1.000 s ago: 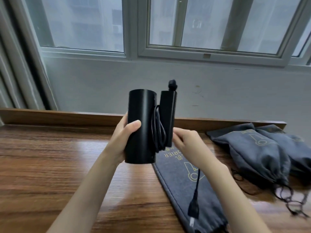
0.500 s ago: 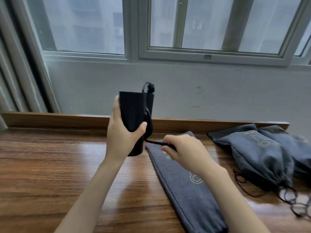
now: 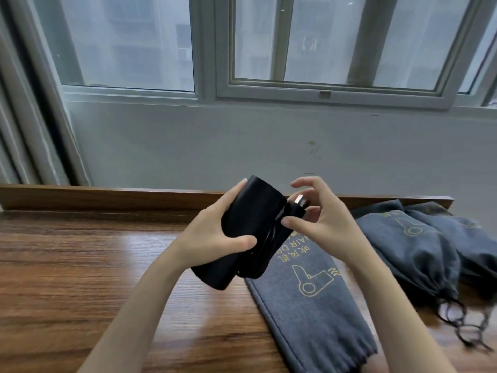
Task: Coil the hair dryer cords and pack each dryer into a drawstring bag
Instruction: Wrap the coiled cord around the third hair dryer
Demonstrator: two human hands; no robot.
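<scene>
A black hair dryer (image 3: 242,238) is held tilted above the wooden table (image 3: 80,265). My left hand (image 3: 212,232) grips its barrel from the left. The black cord (image 3: 266,243) lies wound between the barrel and the folded handle. My right hand (image 3: 320,224) pinches the plug (image 3: 300,204) at the top of the coil, thumb and a finger on it, the other fingers spread. Below the dryer a flat grey drawstring bag (image 3: 314,305) with a gold dryer print lies on the table.
Two filled grey drawstring bags (image 3: 419,249) lie at the right, their black strings (image 3: 462,319) trailing toward the front edge. A raised wooden lip (image 3: 107,196) runs along the table's back below the wall and windows.
The dryer has come down and tilted from upright to slanted. The loose cord end has been wound in, and my right hand now holds the plug against the dryer.
</scene>
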